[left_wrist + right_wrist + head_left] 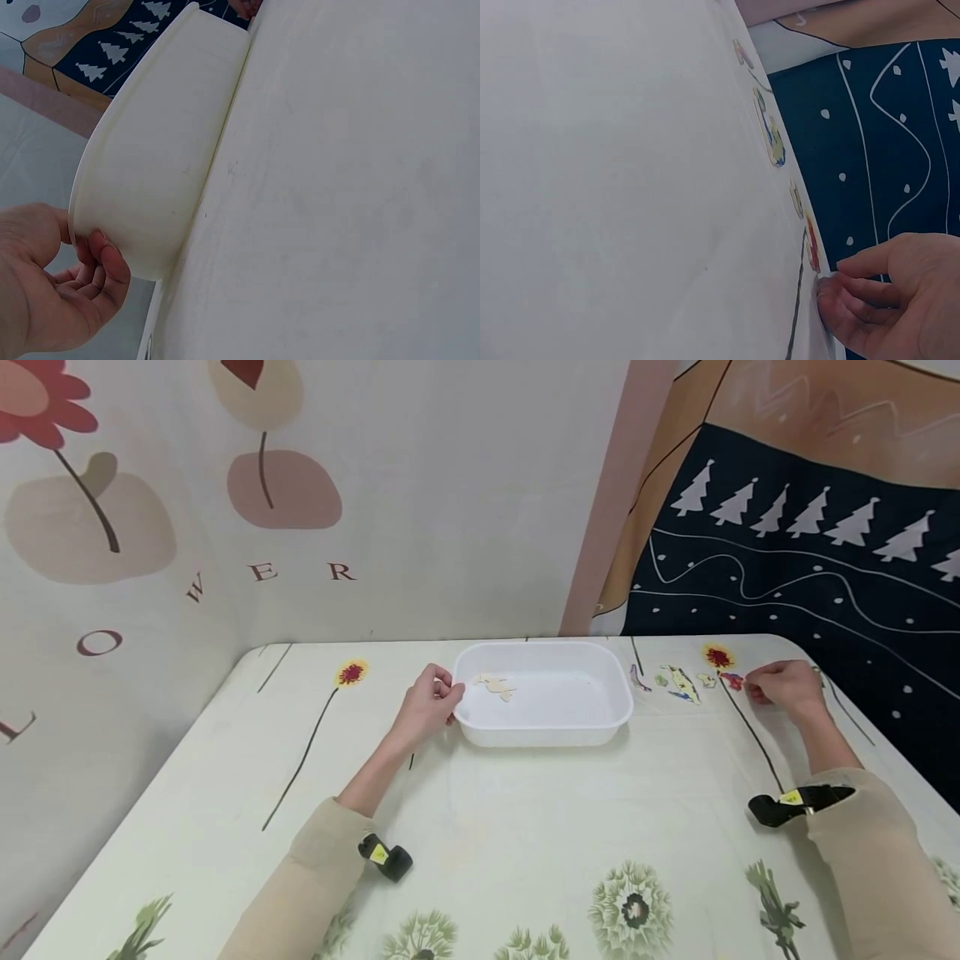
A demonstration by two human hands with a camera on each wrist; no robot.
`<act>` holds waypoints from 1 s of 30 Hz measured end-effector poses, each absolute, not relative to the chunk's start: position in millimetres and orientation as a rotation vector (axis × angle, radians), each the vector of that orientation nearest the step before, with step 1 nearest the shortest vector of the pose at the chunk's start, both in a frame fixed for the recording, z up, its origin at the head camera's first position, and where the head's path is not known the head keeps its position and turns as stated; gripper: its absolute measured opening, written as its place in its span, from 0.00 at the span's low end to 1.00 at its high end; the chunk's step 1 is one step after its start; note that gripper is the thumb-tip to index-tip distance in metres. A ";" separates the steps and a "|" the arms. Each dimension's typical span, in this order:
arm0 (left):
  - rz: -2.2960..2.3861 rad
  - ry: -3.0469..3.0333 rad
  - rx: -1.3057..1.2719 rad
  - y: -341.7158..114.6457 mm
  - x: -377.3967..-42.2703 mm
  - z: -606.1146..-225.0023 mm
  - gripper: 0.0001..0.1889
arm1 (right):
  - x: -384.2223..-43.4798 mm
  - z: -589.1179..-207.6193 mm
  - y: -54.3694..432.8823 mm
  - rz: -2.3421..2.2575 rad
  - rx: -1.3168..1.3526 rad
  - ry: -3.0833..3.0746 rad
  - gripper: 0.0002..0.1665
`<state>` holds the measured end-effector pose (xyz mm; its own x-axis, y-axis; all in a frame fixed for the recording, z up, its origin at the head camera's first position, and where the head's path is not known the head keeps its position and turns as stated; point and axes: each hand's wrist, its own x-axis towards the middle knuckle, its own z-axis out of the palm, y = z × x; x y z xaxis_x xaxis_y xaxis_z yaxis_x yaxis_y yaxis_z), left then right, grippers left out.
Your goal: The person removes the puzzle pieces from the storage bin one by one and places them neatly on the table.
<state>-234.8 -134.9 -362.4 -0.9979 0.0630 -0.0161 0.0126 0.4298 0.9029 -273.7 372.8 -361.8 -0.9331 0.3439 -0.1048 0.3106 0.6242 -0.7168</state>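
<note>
A shallow white plastic tray (pixel 543 737) stands on the table. My left hand (pixel 427 706) pinches its left rim; in the left wrist view the thumb is on one side of the wall and curled fingers on the other. Inside the tray, toward its left, lies a flat tan cut-out piece (pixel 497 687). At the far right my right hand (pixel 783 685) has its fingers bent, tips at the right end of a flat red cut-out piece (pixel 731 681). In the right wrist view the fingertips meet the table edge beside the red piece (pixel 812 247); whether they grip it is unclear.
Between tray and right hand lies a row of small flat pieces: a purple one (pixel 639 678), a green one (pixel 661 680), a larger yellow-and-blue one (pixel 682 685) and a pale yellow one (pixel 707 680). The flower-patterned tablecloth (pixel 510 827) covers the table, with printed curtains (pixel 450 527) behind.
</note>
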 end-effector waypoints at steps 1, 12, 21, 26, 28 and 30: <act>1.652 2.614 0.068 -134.9 -234.7 -362.4 0.11 | -273.4 -361.3 372.2 1.223 -0.565 -2.788 0.22; 1.655 2.619 0.071 -136.1 -234.9 -363.5 0.12 | -273.7 -355.4 355.0 1.185 -0.454 -2.738 0.23; 1.657 2.612 0.069 -135.4 -233.3 -361.9 0.11 | -280.3 -352.7 341.2 1.240 -0.256 -2.670 0.20; 1.662 2.611 0.081 -134.9 -232.7 -361.2 0.11 | -271.6 -337.7 320.2 1.208 -0.159 -2.698 0.20; 1.663 2.611 0.082 -135.0 -233.0 -361.4 0.11 | -266.0 -330.9 309.3 1.180 -0.097 -2.709 0.20; 1.659 2.614 0.080 -135.1 -233.4 -361.5 0.11 | -263.4 -327.0 301.2 1.169 -0.035 -2.712 0.20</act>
